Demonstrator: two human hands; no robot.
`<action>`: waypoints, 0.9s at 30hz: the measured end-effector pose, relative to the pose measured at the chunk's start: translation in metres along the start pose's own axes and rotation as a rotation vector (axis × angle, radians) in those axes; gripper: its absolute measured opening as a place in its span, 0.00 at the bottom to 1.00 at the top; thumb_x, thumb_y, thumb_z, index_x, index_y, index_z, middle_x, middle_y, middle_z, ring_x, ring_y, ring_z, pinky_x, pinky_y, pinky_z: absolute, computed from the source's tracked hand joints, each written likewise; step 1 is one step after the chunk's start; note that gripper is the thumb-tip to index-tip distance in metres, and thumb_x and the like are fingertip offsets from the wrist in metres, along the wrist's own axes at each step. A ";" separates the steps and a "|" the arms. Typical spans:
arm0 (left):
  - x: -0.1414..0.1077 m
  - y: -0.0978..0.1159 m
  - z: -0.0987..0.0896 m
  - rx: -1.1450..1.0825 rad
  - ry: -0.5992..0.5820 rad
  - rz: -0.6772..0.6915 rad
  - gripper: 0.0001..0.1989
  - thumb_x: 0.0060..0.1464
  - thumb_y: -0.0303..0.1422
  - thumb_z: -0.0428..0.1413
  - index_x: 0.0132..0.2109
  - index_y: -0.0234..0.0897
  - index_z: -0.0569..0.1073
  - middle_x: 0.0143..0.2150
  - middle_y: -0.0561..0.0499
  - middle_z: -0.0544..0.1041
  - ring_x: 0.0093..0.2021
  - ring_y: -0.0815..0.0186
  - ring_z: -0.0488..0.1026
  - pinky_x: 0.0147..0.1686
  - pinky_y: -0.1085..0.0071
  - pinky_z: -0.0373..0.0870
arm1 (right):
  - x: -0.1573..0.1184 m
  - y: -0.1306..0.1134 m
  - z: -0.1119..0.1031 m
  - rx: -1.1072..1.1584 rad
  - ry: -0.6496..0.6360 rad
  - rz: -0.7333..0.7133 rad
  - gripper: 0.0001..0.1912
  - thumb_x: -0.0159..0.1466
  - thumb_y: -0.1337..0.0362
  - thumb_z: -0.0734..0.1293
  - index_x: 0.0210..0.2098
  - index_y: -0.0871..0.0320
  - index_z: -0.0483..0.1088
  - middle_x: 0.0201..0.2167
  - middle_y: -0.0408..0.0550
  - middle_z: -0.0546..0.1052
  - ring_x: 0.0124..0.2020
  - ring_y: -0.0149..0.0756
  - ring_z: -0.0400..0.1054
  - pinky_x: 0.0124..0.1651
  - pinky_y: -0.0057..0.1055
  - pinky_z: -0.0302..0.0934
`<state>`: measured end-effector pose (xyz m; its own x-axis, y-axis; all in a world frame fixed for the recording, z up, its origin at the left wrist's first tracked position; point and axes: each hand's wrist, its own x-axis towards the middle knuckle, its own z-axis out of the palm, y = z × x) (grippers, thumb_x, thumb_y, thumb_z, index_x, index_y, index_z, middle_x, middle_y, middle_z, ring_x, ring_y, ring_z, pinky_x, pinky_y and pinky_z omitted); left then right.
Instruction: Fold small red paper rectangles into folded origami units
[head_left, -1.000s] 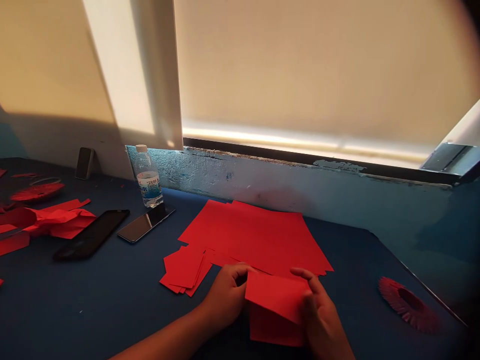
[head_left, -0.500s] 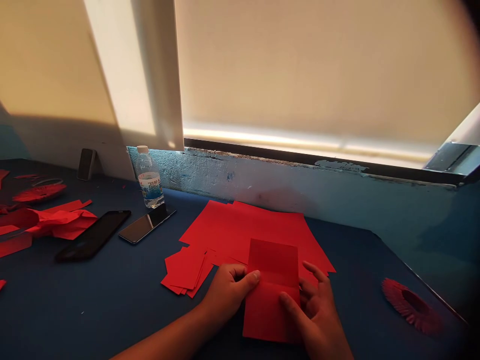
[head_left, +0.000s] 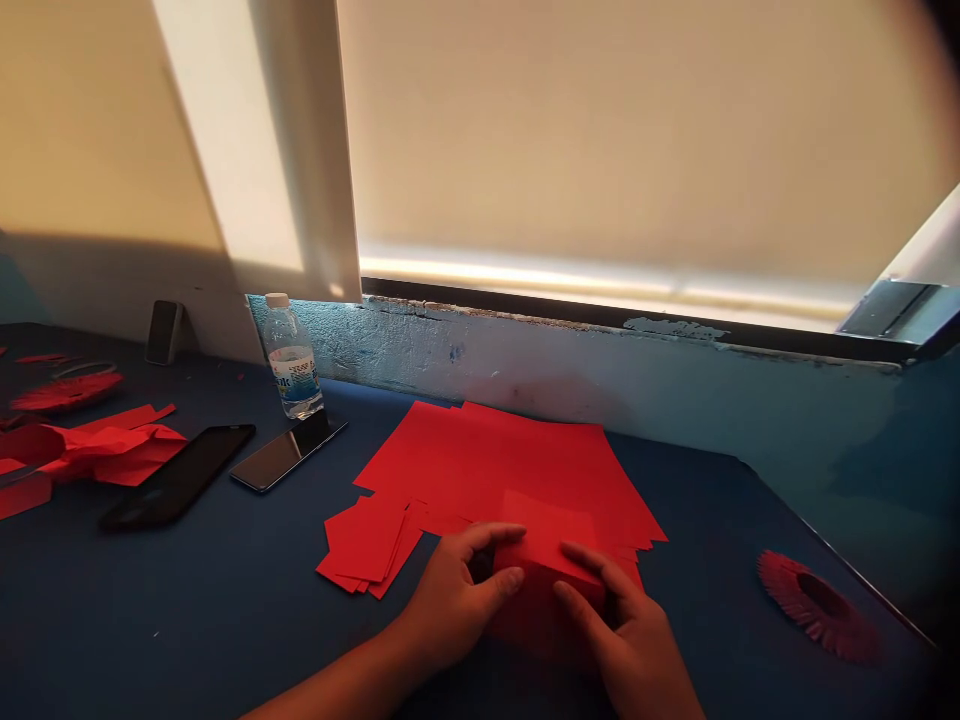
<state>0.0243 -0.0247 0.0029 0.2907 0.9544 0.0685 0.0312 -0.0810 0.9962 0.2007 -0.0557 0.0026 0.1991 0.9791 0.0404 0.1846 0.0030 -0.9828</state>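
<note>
From my remote seat: left hand and right hand curve in, pinching a folded red paper on loose red sheets on the blue surface; uneven pressure could crease it or drag the sheets.

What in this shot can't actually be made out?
Head view:
The folded red paper: lower edges hidden by the left hand and right hand.
The water bottle label: print too small to read.
The red paper scraps: cut off by the left edge.
</note>
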 end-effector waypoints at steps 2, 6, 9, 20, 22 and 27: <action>0.000 -0.001 0.000 0.034 0.016 -0.028 0.19 0.50 0.36 0.57 0.50 0.37 0.72 0.42 0.45 0.75 0.40 0.61 0.70 0.39 0.68 0.66 | 0.003 0.002 -0.003 -0.091 -0.019 -0.045 0.18 0.53 0.51 0.68 0.39 0.53 0.74 0.39 0.49 0.73 0.41 0.44 0.69 0.38 0.32 0.67; 0.000 0.000 0.001 0.115 0.058 0.006 0.14 0.50 0.37 0.57 0.43 0.36 0.75 0.35 0.48 0.73 0.33 0.65 0.68 0.33 0.71 0.64 | 0.006 0.008 -0.006 -0.173 0.002 -0.064 0.16 0.52 0.50 0.68 0.34 0.53 0.76 0.39 0.51 0.67 0.40 0.43 0.67 0.38 0.33 0.67; 0.002 0.003 0.001 0.106 0.069 0.058 0.10 0.50 0.36 0.57 0.36 0.35 0.77 0.33 0.49 0.70 0.32 0.67 0.67 0.33 0.72 0.63 | 0.006 0.010 -0.007 -0.166 0.047 -0.127 0.15 0.51 0.50 0.69 0.29 0.53 0.77 0.48 0.52 0.64 0.49 0.48 0.63 0.46 0.36 0.64; -0.003 0.006 0.003 0.076 -0.037 0.122 0.10 0.50 0.37 0.58 0.32 0.34 0.78 0.32 0.48 0.71 0.30 0.68 0.68 0.31 0.73 0.64 | 0.000 -0.001 -0.004 -0.067 -0.177 -0.194 0.12 0.55 0.52 0.68 0.29 0.54 0.77 0.29 0.49 0.74 0.31 0.39 0.69 0.34 0.31 0.64; -0.004 0.007 0.004 0.071 -0.045 0.125 0.11 0.50 0.38 0.58 0.33 0.34 0.78 0.31 0.47 0.74 0.33 0.65 0.71 0.34 0.72 0.66 | -0.003 -0.004 -0.004 -0.076 -0.195 -0.203 0.12 0.55 0.53 0.68 0.29 0.54 0.77 0.27 0.47 0.76 0.29 0.39 0.70 0.33 0.30 0.64; -0.007 0.011 0.004 0.065 -0.067 0.104 0.13 0.47 0.40 0.60 0.34 0.34 0.79 0.32 0.46 0.79 0.35 0.61 0.74 0.36 0.70 0.68 | -0.009 -0.007 -0.004 -0.072 -0.180 -0.152 0.12 0.54 0.53 0.68 0.31 0.54 0.77 0.31 0.49 0.79 0.34 0.44 0.72 0.36 0.31 0.66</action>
<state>0.0266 -0.0335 0.0136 0.3583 0.9187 0.1658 0.0590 -0.1996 0.9781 0.2012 -0.0653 0.0096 -0.0094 0.9890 0.1475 0.2692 0.1446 -0.9522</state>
